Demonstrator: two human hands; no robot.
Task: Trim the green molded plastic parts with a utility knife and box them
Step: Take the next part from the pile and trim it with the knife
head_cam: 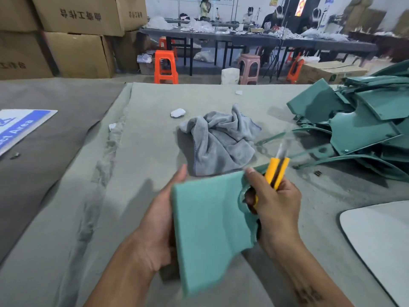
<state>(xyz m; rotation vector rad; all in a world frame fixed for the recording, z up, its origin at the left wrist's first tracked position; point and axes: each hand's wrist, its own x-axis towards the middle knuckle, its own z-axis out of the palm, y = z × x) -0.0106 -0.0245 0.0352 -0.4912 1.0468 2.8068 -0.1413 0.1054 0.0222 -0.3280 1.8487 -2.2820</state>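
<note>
- Head view: a green part (210, 227) is held up above the desk (132, 173), its broad flat face turned toward the camera.
- The part's left edge is gripped by the left hand (157, 227); the thumb lies along that edge and the fingers are hidden behind the panel.
- A yellow knife (276, 171) is gripped by the right hand (274, 207), with its blade end pointing up and away; the blade itself is blurred.
- The right hand's fingers are curled round the knife handle, and the thumb is laid against the part's upper right corner, beside a rounded cutout in the panel.
- A crumpled grey cloth (223, 138) is seen on the desk just beyond the held part.
- A pile of green parts (358, 127) is stacked at the right of the desk, well apart from the held one; thin green strips stick out of it toward the cloth.
- A small white object (177, 112) lies beside the cloth on the far side.
- A blue-and-white sign (20, 127) lies flat at the desk's left edge.
- A pale rounded panel (380, 238) is partly seen at the lower right.
- Cardboard boxes (73, 29) are stacked beyond the desk at left, and orange stools (166, 67) stand on the floor behind it.
</note>
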